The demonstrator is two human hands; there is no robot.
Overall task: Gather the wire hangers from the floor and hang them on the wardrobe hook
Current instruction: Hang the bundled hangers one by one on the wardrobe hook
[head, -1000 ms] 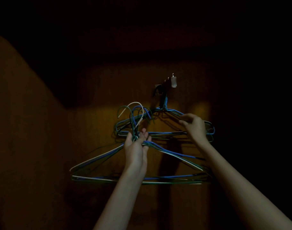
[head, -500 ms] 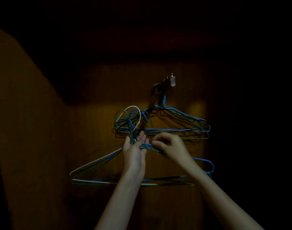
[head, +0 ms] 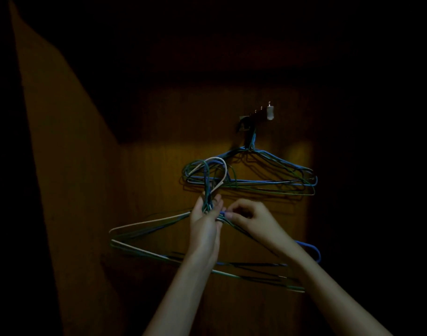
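Observation:
A bundle of wire hangers [head: 144,248], blue, green and white, is raised in front of the wooden wardrobe wall. My left hand [head: 205,224] grips the bundle at the necks, and the hook ends [head: 217,166] stick up above my fingers. My right hand [head: 251,219] pinches a blue wire just right of my left hand. Several blue and green hangers [head: 268,173] hang on the wardrobe hook [head: 249,122] above and to the right.
The hook rail [head: 261,111] sticks out of the wall with a white tip [head: 270,112]. The wardrobe interior is very dark; a lit wooden side panel [head: 69,190] stands at the left.
My right hand left the hangers on the hook and came down to the bundle beside my left hand, where it now pinches a blue wire. The bundle tilted slightly, right side lower.

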